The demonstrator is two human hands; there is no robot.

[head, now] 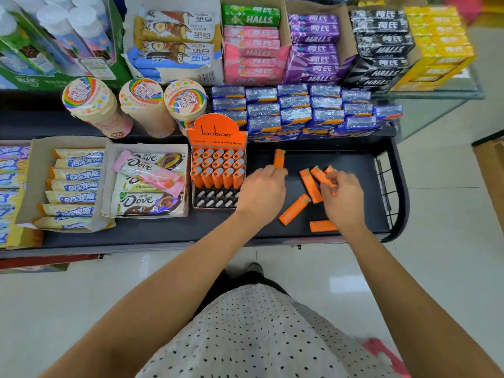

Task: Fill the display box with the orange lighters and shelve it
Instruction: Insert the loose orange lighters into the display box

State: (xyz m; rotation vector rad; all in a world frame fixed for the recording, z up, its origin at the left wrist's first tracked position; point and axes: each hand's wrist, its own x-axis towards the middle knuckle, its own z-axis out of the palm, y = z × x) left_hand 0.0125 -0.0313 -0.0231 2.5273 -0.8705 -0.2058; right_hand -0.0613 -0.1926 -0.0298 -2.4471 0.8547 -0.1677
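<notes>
1. On the black shelf (pixel 341 159) to the right of the display box (pixel 216 170), the left hand (pixel 261 190) holds one orange lighter (pixel 279 158) upright, grip closed around its lower end.
2. The right hand (pixel 345 199) rests over a loose cluster of lighters (pixel 311 185) lying flat; its fingers curl onto one or two, but whether that grip has closed cannot be told through the blur.
3. The box's rear rows are filled with lighters standing cap-up; the two front rows of slots (pixel 215 199) appear empty.
4. To do this step well, the person would likely carry the held lighter left, keep it vertical with the cap up like its neighbours, and seat it in an empty slot just in front of the filled rows.
5. Two more lighters lie nearer the shelf's front edge (pixel 294 210), (pixel 323 226), so filling seems well along but unfinished.
6. The Dove chocolate tray (pixel 147 181) touches the box's left side, leaving little room there.
</notes>
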